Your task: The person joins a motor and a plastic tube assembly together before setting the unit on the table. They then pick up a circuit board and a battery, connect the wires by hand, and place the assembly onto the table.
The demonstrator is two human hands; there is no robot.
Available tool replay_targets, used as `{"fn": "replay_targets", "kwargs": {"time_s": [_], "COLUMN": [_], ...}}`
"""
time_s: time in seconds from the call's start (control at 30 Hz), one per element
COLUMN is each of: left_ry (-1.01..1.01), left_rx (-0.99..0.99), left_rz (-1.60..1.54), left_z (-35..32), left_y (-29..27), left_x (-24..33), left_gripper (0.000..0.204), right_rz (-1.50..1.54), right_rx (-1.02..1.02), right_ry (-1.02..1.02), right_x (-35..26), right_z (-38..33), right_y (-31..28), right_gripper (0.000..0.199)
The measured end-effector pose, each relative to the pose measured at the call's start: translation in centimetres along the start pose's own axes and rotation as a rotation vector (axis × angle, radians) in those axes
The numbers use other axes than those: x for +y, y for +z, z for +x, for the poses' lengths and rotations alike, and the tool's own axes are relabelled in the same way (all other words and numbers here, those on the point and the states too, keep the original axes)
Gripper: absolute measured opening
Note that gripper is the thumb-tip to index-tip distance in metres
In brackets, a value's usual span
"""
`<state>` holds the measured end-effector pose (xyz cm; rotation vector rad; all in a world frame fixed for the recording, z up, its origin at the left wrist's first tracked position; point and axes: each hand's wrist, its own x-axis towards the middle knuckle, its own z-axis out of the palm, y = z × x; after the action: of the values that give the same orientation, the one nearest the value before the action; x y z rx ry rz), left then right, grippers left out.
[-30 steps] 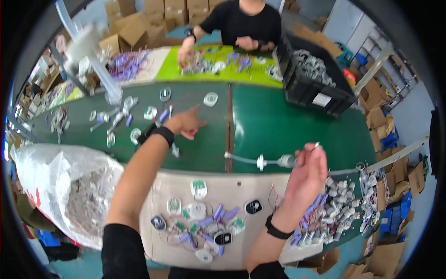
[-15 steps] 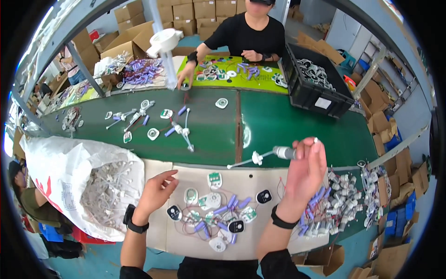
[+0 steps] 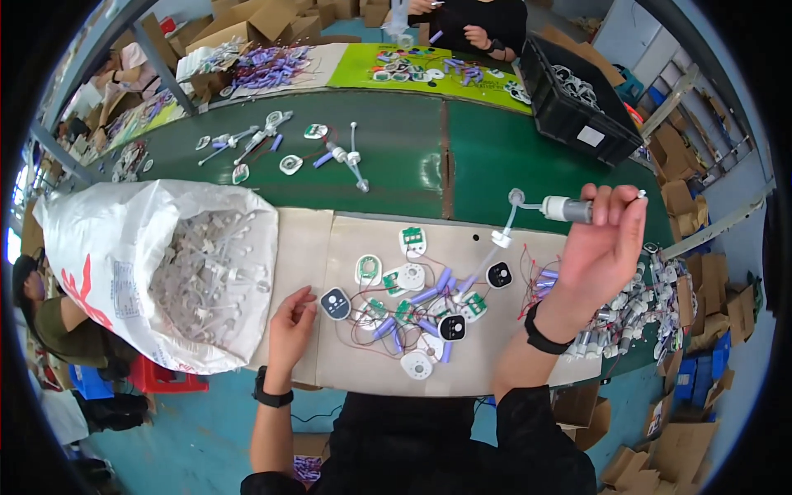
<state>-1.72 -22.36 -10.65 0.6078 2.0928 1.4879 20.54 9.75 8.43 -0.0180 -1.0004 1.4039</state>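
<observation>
Above the right end of the cardboard sheet [image 3: 351,247], my right hand [image 3: 606,235] grips a small motor pump [image 3: 569,209], a grey cylinder with a white cap. From it a translucent tube [image 3: 510,216] with white fittings runs left and bends down over the parts. A tiny white tip [image 3: 642,194] shows at my thumb and fingertips; what it belongs to is hidden. My left hand [image 3: 291,328] rests at the sheet's left side, fingers loosely bent and holding nothing. Beside it lies a dark-faced panel [image 3: 336,304]. Purple cylinders [image 3: 384,328], green circuit boards [image 3: 412,241] and wires lie tangled between my hands.
At left, a white sack [image 3: 107,272] gapes with clear tube parts inside. A green belt [image 3: 379,157] crosses beyond, bearing wired assemblies. More pumps [image 3: 635,313] are heaped at right. Across the belt stand a black crate [image 3: 577,124] and a co-worker [image 3: 487,29].
The view has tipped downward. My left hand has come nearer to me; my right hand has shifted right, and the pump's tube now hangs downward. The co-worker's hand has drawn back from the belt.
</observation>
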Motion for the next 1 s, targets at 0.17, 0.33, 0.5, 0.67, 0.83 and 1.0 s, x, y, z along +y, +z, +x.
{"fn": "replay_targets", "kwargs": {"time_s": [0.17,0.33,0.5,0.67,0.83,1.0], "left_ry": [0.078,0.014,-0.019,-0.093,-0.093,-0.1], "left_rx": [0.016,-0.045,-0.051,-0.053,-0.045,-0.041], "left_rz": [0.004,-0.075,-0.069,-0.126,-0.126,-0.1], "left_z": [-0.1,-0.6,-0.9,-1.1,-0.8,-0.7], "left_y": [0.3,-0.3,-0.7,-0.9,-0.6,-0.5], "left_x": [-0.6,-0.2,0.0,0.1,0.4,1.1], "left_gripper": [0.039,0.041,0.042,0.042,0.042,0.043], "right_rz": [0.028,0.045,0.044,0.057,0.122,0.134], "right_rx": [-0.017,-0.007,0.018,0.042,0.024,0.024], "right_ry": [-0.003,-0.004,-0.011,-0.023,-0.017,-0.024], "right_x": [-0.9,-0.7,-0.8,-1.5,-2.1,-2.3], "right_z": [0.2,0.7,0.8,0.8,1.0,1.4], "right_y": [0.1,-0.6,-1.2,-1.5,-2.3,-2.4], "right_gripper": [0.023,0.024,0.026,0.027,0.025,0.025]}}
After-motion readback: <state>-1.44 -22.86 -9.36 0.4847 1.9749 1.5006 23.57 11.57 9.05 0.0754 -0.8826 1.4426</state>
